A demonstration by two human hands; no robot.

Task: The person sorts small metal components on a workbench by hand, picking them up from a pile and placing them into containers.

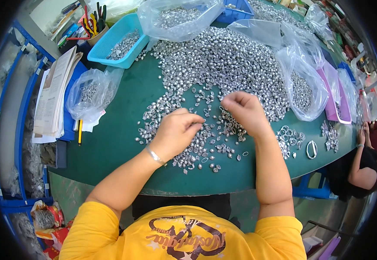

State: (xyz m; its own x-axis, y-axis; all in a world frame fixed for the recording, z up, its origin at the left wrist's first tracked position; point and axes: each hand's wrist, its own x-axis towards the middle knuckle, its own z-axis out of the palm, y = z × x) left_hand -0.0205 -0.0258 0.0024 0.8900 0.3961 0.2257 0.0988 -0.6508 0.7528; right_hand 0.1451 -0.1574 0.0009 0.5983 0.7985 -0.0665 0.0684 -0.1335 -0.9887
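Two bare hands at work over a green surface [106, 158] strewn with small silver-grey metal pieces [223, 56]. The pieces form a broad heap toward the far edge, thinning into loose clusters at the middle, beneath and between the hands. Left hand [174, 132]: thumb and forefinger meet at their tips, just above the scattered pieces; whether one is gripped cannot be told. Right hand [247, 113]: fingers curled inward at the heap's near border, their contents hidden. Both forearms cross the near edge; between that edge and the nearest pieces runs a green strip, widening toward the left. Another open stretch lies between the left forearm and a clear bag [95, 93] by the left edge. At the far left corner, a turquoise basket [118, 63] abuts the heap. To the right, a second plastic bag [301, 93] and a pink tray [343, 113] limit sideways room; nearer the near edge lie loose rings [288, 135] and a pale hoop [312, 149], with green around them.
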